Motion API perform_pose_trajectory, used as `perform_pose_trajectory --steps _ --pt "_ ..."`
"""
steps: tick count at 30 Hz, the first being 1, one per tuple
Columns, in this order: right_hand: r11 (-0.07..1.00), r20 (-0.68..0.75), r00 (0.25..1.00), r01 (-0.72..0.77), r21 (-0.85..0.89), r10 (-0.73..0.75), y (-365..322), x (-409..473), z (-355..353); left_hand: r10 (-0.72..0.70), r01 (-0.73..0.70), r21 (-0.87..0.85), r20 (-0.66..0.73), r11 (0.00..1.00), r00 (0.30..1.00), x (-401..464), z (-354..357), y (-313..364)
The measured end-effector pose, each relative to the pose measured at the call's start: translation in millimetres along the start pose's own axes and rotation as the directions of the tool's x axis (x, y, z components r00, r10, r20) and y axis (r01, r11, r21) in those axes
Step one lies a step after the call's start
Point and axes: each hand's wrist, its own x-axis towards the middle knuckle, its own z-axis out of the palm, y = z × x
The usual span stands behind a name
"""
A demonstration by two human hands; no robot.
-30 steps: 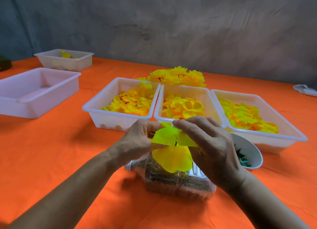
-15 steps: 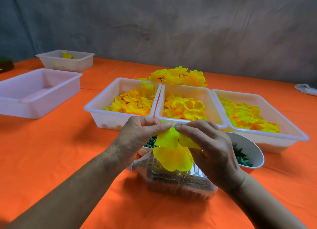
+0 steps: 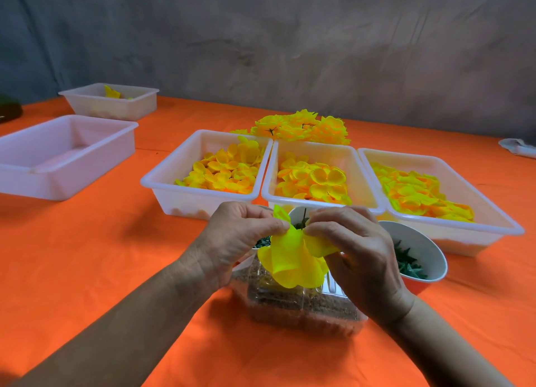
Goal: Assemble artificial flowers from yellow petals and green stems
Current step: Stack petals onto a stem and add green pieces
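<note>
Both hands pinch 1 yellow petal piece (image 3: 293,259) between them above a clear plastic container (image 3: 304,308): left hand (image 3: 240,238) at its left edge, right hand (image 3: 353,247) at its right. A green stem (image 3: 303,221) pokes up between the fingertips.

A craft workbench: orange-covered table (image 3: 87,270), white petal trays (image 3: 200,198), grey backdrop (image 3: 290,38).
</note>
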Motion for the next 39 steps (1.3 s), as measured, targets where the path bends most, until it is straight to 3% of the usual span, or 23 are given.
perform_pose_trajectory --steps 15,26,39 --pt "1.000 0.073 0.997 -0.005 0.004 0.005 1.9 -4.9 1.6 -0.145 0.145 0.015 -0.007 0.989 0.989 1.6 3.8 -0.2" --pt "1.000 0.103 0.995 0.002 0.003 -0.002 1.3 -4.6 -0.4 -0.110 0.118 0.152 -0.060 0.981 0.992 -0.5 6.1 -1.4" --pt "0.999 0.217 0.976 0.023 0.024 -0.028 4.5 -5.7 -6.4 -0.066 0.073 0.325 -0.031 0.943 0.997 2.0 4.6 -3.8"
